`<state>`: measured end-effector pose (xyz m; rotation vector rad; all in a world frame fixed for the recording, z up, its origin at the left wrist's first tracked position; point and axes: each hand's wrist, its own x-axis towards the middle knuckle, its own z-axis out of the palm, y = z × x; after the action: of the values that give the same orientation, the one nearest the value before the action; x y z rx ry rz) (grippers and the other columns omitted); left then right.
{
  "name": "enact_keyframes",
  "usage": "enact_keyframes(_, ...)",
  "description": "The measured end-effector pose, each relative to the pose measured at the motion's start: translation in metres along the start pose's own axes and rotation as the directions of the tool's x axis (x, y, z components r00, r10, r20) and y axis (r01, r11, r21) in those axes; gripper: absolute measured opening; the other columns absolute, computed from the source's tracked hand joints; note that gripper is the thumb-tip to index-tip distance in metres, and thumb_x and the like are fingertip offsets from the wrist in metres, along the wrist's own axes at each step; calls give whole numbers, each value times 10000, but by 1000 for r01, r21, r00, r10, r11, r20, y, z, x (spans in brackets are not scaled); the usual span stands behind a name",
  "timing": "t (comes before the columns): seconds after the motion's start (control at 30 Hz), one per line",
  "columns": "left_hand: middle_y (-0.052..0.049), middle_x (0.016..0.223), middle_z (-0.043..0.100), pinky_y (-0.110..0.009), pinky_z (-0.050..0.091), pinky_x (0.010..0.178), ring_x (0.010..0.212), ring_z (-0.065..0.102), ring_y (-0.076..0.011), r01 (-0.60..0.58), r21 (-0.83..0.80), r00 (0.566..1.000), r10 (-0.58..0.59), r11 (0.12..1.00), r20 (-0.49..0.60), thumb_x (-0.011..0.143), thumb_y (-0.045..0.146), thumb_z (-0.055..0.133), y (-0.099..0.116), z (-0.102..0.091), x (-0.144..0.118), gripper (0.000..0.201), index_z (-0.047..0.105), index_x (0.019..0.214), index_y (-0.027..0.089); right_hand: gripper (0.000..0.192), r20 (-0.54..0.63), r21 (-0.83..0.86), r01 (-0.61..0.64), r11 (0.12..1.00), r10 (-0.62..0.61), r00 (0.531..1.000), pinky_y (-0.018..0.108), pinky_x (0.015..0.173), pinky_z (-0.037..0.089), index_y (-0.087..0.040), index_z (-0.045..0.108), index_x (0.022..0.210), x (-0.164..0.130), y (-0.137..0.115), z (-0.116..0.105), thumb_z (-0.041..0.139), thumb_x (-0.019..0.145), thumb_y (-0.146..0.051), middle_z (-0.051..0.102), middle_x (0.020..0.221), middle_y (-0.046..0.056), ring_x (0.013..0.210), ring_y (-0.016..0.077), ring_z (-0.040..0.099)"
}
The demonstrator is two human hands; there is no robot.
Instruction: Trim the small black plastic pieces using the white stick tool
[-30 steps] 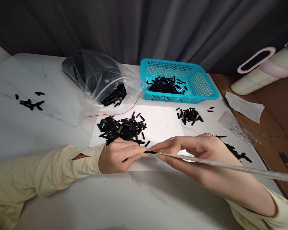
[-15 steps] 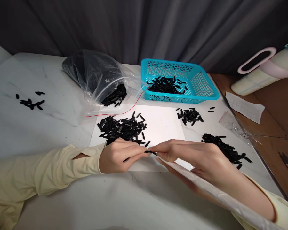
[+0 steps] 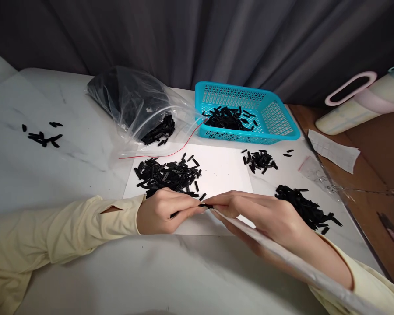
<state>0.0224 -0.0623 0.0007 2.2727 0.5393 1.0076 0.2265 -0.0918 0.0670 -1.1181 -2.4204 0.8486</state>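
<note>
Pinching one small black piece (image 3: 205, 205) between left hand (image 3: 162, 212) and right hand (image 3: 265, 214), right also gripping a clear tube (image 3: 282, 253), steadying it near the worktop's (image 3: 85, 175) front edge.

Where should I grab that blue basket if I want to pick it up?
Probably best by the rim. The blue basket sits flat on the table with its rim flaring outward, so fingers can hook under the lip. Come from its right side: the clear bag crowds its left and little black pieces lie in front. Take opposite edges with both hands, keeping it level because black pieces lie inside.
</note>
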Motion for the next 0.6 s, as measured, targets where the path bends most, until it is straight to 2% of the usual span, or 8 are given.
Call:
enact_keyframes(0.1, -63, 601, 641, -210, 404, 471, 496, 552, -108, -39, 5, 999, 39, 999, -37, 854, 93, 490, -2, 2, -2, 133, 607, 791, 99, 120, 2, 102, -143, 985, 143, 990, 207, 629, 505, -195, 585, 795, 4, -3, -7, 503, 866, -144, 699, 917, 24, 765, 140, 663)
enact_keyframes(0.17, -70, 627, 655, -211, 406, 475, 510, 565, -110, -73, 29, 996, 75, 997, -58, 845, 88, 509, -3, 3, -4, 98, 607, 838, 97, 139, 39, 178, -198, 964, 194, 980, 208, 649, 510, -196, 578, 736, 7, -4, -12, 522, 856, -156, 705, 944, 18, 794, 141, 670)
enact_keyframes(0.3, -24, 540, 596, -222, 328, 432, 446, 498, -92, -94, 72, 993, 99, 993, -57, 839, 82, 520, -4, 4, -6, 83, 598, 830, 106, 152, 106, 231, -245, 942, 226, 968, 213, 621, 504, -187, 573, 704, 9, -5, -17, 529, 848, -165, 705, 973, 21, 799, 147, 675)
enact_keyframes(0.6, -14, 533, 571, -218, 310, 446, 450, 470, -86, -123, 106, 990, 129, 987, -50, 856, 86, 490, -2, 3, -4, 107, 582, 809, 114, 150, 117, 236, -269, 934, 247, 962, 220, 664, 509, -192, 604, 708, 9, -5, -17, 533, 840, -181, 704, 976, 21, 813, 156, 673)
